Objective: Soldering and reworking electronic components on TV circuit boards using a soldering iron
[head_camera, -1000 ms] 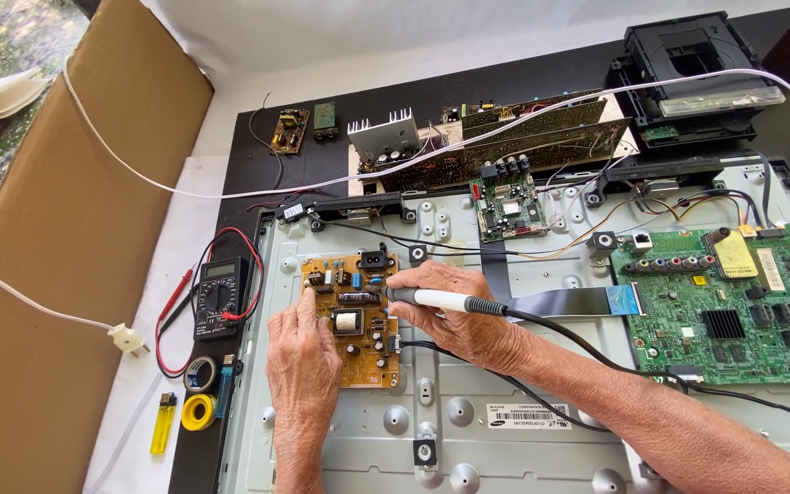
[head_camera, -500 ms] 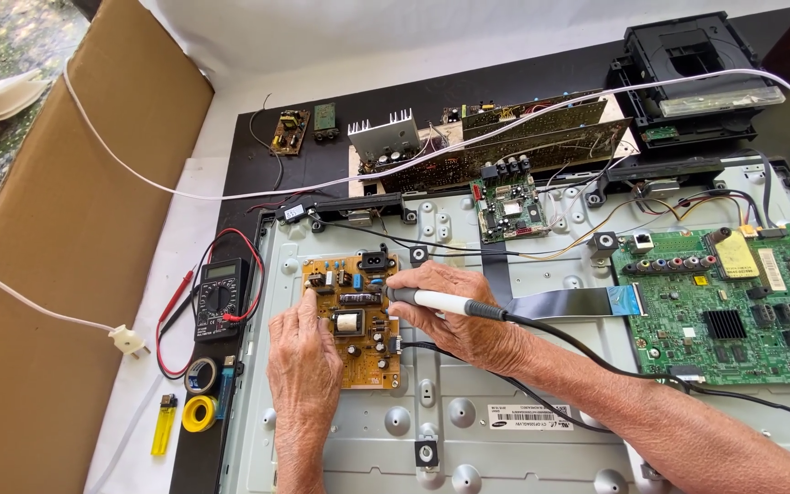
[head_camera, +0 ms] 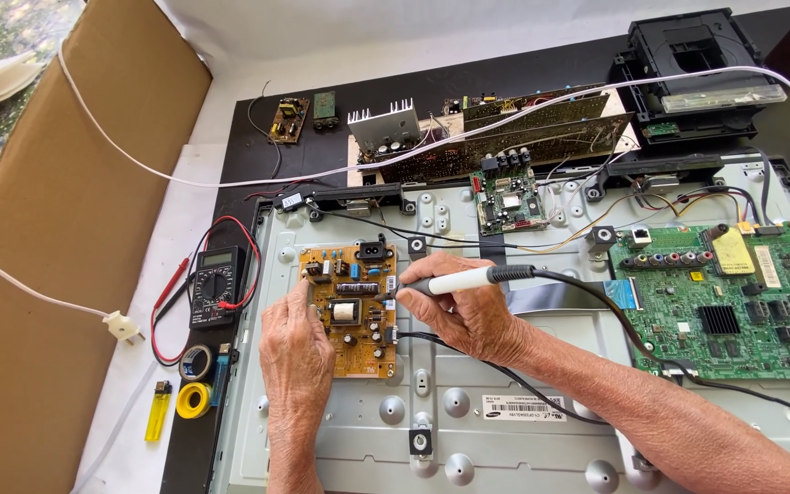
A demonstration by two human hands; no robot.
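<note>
A small tan power board point(head_camera: 352, 313) with a transformer and capacitors lies on the grey metal back panel point(head_camera: 523, 421) of a dismantled flat screen. My left hand point(head_camera: 293, 352) rests flat at the board's left edge, fingers touching it. My right hand point(head_camera: 464, 306) grips a soldering iron point(head_camera: 457, 282) with a white and black handle, its tip pointing left onto the board's right side. The iron's black cord trails off to the right.
A green main board point(head_camera: 733, 302) sits on the panel's right. A black multimeter point(head_camera: 217, 285) with red and black leads, tape rolls point(head_camera: 196, 382) and a yellow lighter point(head_camera: 157, 412) lie at left. More circuit boards point(head_camera: 514, 137) and a black drive unit point(head_camera: 688, 69) stand behind. A white cable crosses the cardboard point(head_camera: 57, 229).
Both hands stay at the tan board. The soldering iron's tip has barely shifted on the board's right side.
</note>
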